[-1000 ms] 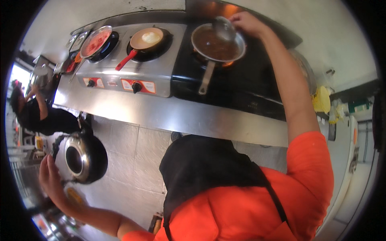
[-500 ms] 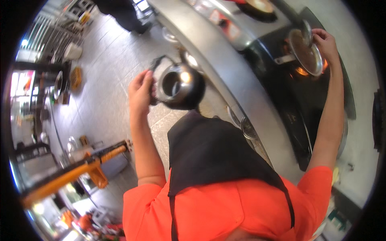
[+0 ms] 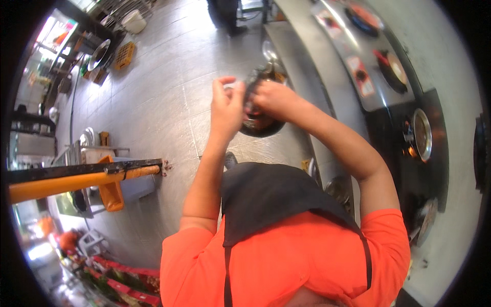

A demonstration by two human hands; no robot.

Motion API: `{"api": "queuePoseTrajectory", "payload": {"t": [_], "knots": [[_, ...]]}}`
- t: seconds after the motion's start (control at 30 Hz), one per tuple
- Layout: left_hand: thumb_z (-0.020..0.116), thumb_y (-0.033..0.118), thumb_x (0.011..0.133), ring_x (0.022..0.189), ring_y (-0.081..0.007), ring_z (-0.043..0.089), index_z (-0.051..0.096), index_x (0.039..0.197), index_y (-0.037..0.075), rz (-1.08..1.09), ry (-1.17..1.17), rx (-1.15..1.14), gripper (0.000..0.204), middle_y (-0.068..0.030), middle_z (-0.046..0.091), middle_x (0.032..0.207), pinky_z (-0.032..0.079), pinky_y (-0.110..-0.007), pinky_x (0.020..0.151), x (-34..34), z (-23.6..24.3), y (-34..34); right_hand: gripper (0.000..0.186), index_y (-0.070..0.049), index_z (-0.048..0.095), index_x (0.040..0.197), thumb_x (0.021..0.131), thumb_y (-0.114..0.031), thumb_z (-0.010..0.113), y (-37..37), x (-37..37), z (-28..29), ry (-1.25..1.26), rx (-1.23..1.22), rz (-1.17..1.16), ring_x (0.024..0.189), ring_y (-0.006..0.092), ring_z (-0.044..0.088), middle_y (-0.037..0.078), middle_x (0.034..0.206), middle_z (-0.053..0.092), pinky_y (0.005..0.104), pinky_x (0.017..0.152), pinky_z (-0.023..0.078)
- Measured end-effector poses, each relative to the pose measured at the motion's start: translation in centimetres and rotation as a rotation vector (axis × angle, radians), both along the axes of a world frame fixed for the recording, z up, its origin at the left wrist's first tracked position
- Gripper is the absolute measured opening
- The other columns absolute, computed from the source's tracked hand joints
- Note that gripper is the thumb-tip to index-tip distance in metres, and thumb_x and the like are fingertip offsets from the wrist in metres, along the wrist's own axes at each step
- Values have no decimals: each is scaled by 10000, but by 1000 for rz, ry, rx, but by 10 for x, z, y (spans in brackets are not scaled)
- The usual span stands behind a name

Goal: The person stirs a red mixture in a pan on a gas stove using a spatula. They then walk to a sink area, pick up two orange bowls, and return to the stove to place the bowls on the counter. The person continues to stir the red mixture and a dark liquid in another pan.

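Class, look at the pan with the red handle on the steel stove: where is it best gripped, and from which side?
Probably best by the red handle, coming from the front of the steel stove, where the knob sits. The handle juts from the round pan toward that front edge; coming from the wall would mean reaching across the pan.

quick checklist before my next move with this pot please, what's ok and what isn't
1. Right hand at the pot: ok, its fingers overlap it.
2. Left hand gripping the pot: cannot tell, blurred.
3. Pot's contents in view: not ok, the hands cover much of it.
4. Flame off by the pan on the black stove: not ok, orange shows.
5. Co-worker's legs apart from the pot: ok, farther off.
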State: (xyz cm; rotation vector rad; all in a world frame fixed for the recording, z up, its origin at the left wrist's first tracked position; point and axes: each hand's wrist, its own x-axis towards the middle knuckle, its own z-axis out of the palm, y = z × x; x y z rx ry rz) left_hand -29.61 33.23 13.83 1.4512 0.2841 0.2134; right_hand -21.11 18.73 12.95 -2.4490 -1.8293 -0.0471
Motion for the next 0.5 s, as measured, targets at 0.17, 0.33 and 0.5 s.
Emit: {"api": "queuePoseTrajectory", "payload": {"t": [0.17,0.33,0.5], "knots": [[586,197,949,552,-110,592,426,1159,30,43,73,62,312,-93,618,786,472,-248,423,9,-18,110,373,-58,678,818,586,-318,809,116,24,-48,124,15,56,865,286,662,118,842,676,403,768,534],[584,189,956,505,-76,520,421,1152,29,110,118,84,302,-47,573,757,407,-209,401,37,-23,187,189,-83,673,728,611,-196,769,206,52,-62,89,317,129,834,278,663,108,786,671,418,745,506],[602,186,946,504,-69,521,432,1150,38,154,124,77,304,-43,582,752,398,-199,393,94,-33,237,240,-83,664,674,535,-230,794,261,108,-87,57,338,114,750,263,671,105,751,673,415,662,496]]}}
